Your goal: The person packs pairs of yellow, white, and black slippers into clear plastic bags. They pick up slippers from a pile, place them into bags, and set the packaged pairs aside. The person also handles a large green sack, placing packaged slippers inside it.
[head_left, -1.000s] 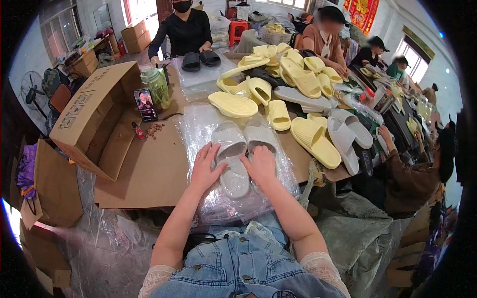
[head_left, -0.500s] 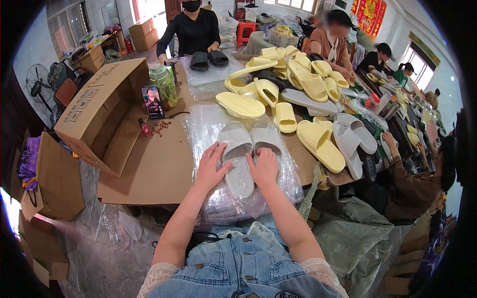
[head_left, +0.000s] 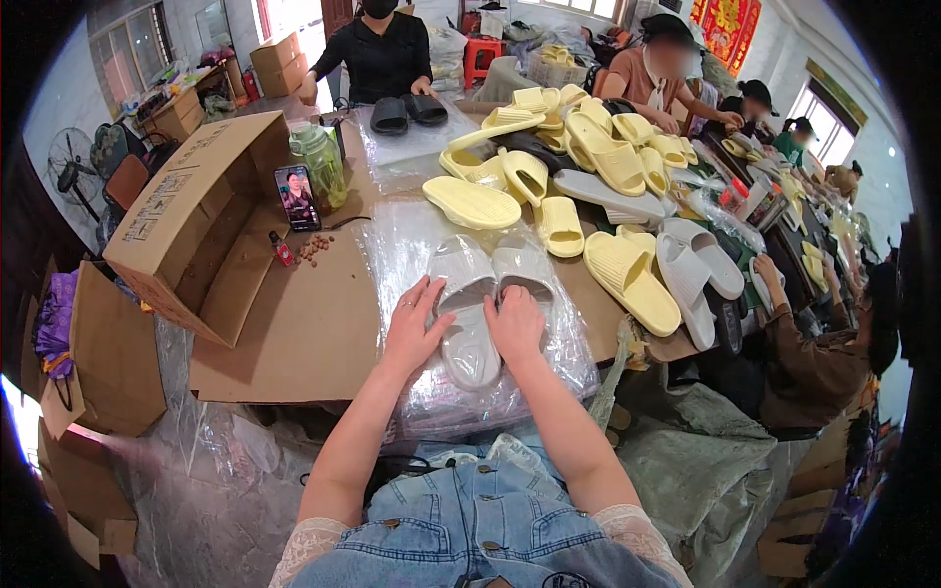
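Two pale grey slide sandals lie side by side on a stack of clear plastic bags in front of me. My left hand lies flat, fingers spread, along the left side of the left sandal. My right hand rests palm down over the heel of the right sandal. Neither hand has a closed grip on anything. Both forearms come up from the lower edge over my denim lap.
A big open cardboard box lies on its side at left, beside a phone and a green jar. Several yellow sandals and grey ones are piled at right. Other people work across and along the table.
My hands have stayed on the sandal pair, shifting only slightly. The view has shifted a little. The person across still handles the black sandals.
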Motion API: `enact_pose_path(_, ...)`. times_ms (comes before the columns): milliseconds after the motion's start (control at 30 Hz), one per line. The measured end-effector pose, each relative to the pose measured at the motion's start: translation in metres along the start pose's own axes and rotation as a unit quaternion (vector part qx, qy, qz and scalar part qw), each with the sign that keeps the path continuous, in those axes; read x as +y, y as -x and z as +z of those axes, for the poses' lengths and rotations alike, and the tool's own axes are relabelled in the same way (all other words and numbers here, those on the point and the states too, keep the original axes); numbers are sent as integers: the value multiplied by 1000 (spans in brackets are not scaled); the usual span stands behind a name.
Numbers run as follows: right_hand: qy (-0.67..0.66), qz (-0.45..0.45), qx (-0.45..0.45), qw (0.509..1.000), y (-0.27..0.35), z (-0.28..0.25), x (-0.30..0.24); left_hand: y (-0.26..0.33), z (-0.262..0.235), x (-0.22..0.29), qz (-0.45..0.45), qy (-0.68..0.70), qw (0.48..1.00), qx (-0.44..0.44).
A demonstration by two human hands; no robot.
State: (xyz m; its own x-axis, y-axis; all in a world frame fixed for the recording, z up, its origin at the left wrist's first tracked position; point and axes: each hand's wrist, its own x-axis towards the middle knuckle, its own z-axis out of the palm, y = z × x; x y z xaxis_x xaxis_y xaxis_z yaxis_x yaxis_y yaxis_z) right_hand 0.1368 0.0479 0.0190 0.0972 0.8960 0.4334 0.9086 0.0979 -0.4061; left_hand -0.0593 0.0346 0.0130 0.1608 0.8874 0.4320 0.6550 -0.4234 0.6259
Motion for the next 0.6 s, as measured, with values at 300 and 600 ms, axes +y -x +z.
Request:
enact_pose_path(300, -54, 4, 4, 999, 2, -3, 4, 0, -1, 2, -2, 5, 1000, 1)
enact_pose_path(600, -80, 16, -10, 997, 1, -6, 4, -1, -1, 1, -7, 10, 1000, -3)
